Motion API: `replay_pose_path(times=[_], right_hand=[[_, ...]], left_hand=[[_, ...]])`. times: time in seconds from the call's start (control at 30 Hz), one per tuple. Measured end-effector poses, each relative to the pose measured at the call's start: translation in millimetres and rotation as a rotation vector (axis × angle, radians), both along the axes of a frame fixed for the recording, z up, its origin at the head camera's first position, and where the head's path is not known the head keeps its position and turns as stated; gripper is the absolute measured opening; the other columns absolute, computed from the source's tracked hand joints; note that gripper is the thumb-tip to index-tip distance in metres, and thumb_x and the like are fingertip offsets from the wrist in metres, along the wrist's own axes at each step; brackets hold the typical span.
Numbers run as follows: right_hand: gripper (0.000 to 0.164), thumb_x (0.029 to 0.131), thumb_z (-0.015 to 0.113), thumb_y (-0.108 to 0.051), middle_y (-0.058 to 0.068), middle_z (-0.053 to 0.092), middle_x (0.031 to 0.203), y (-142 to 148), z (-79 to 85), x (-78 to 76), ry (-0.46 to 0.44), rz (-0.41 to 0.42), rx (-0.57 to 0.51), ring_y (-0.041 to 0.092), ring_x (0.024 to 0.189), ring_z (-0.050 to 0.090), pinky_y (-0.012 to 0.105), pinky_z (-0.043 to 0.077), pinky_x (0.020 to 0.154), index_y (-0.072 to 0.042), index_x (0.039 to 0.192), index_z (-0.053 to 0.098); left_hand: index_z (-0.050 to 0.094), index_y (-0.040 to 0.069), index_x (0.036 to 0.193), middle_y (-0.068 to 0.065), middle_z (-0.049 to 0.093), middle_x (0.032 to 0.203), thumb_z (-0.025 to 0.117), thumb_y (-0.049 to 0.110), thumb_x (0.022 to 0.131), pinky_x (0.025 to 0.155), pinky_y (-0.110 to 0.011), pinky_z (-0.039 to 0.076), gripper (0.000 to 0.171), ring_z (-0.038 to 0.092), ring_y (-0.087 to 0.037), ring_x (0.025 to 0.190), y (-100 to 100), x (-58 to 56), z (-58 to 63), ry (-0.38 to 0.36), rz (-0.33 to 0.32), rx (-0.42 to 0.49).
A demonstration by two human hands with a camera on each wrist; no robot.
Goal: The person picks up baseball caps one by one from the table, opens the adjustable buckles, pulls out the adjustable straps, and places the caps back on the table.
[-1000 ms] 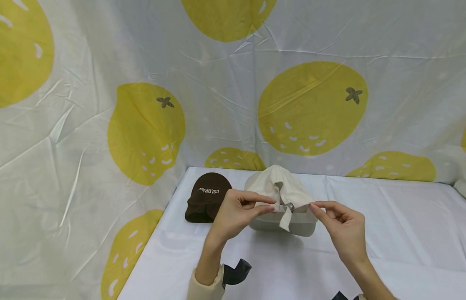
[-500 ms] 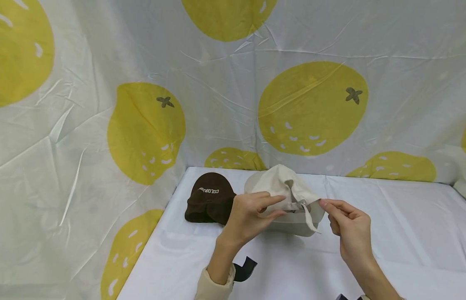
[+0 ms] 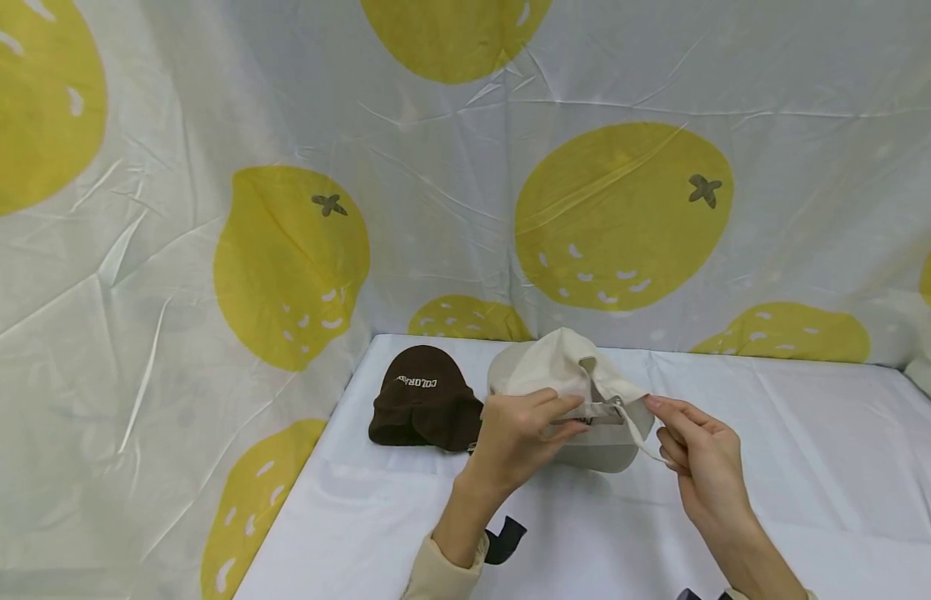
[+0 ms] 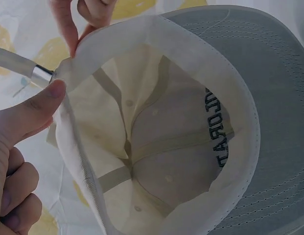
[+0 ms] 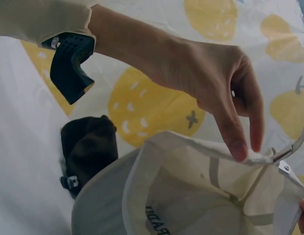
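Note:
A cream baseball cap (image 3: 536,371) with a grey brim (image 4: 276,107) is between my hands, its underside showing in both wrist views. My left hand (image 3: 513,433) pinches the back edge with thumb and index finger, beside the metal buckle (image 4: 41,76). In the left wrist view the thumb (image 4: 44,105) lies on that rim. My right hand (image 3: 705,454) pinches the edge on the buckle's other side. A loose strap (image 3: 636,433) runs from the buckle towards my right fingers; whether they touch its end I cannot tell. Dark lettering (image 4: 218,132) shows inside the cap.
A dark brown cap (image 3: 420,400) with white lettering lies left of my left hand. White cloth (image 3: 600,542) covers the table. Behind hangs a lemon-print curtain (image 3: 450,225). A black wrist mount (image 5: 71,66) sits on my left sleeve.
My left hand has moved right, its thumb and finger parting, then drawing closer. My right hand has shifted slightly right with the cap's edge. The strap's loose end has swung right.

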State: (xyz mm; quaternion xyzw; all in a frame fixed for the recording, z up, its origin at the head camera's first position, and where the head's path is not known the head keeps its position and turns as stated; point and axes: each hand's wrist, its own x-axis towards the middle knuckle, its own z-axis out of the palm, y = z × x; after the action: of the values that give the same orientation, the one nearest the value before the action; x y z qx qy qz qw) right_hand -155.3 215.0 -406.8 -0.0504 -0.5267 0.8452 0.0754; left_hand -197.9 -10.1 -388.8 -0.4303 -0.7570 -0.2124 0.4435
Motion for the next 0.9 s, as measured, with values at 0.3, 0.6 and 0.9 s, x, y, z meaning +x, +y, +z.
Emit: replay_pose_path(times=[0.3, 0.6, 0.9], right_hand=[[0.027, 0.101, 0.065, -0.003, -0.011, 0.042, 0.05, -0.2, 0.2, -0.1, 0.004, -0.015, 0.003, 0.019, 0.052, 0.007, 0.037, -0.001, 0.054, -0.015, 0.083, 0.081], [0.027, 0.101, 0.064, -0.003, -0.009, 0.046, 0.053, 0.2, -0.7, -0.2, 0.016, -0.007, 0.005, 0.018, 0.052, 0.008, 0.035, 0.0, 0.053, -0.014, 0.085, 0.081], [0.028, 0.099, 0.064, 0.002, -0.01, 0.033, 0.049, -1.8, -2.8, -0.9, 0.04, -0.032, 0.009, 0.02, 0.053, 0.005, 0.035, -0.001, 0.053, -0.012, 0.08, 0.079]], left_hand=[[0.078, 0.017, 0.087, 0.011, 0.066, 0.069, 0.095, 0.03, 0.073, 0.049, -0.012, 0.04, 0.026, 0.052, 0.0, 0.05, 8.8, -1.2, -7.1, 0.096, 0.099, -0.014], [0.079, 0.017, 0.09, 0.01, 0.07, 0.073, 0.091, 0.024, 0.079, 0.049, -0.012, 0.041, 0.018, 0.053, -0.001, 0.049, 6.4, -3.9, -5.3, 0.113, 0.1, 0.025], [0.082, 0.013, 0.098, 0.008, 0.065, 0.066, 0.09, 0.017, 0.079, 0.046, -0.011, 0.033, 0.021, 0.043, 0.0, 0.045, 5.3, -5.7, -5.4, 0.127, 0.077, 0.071]])
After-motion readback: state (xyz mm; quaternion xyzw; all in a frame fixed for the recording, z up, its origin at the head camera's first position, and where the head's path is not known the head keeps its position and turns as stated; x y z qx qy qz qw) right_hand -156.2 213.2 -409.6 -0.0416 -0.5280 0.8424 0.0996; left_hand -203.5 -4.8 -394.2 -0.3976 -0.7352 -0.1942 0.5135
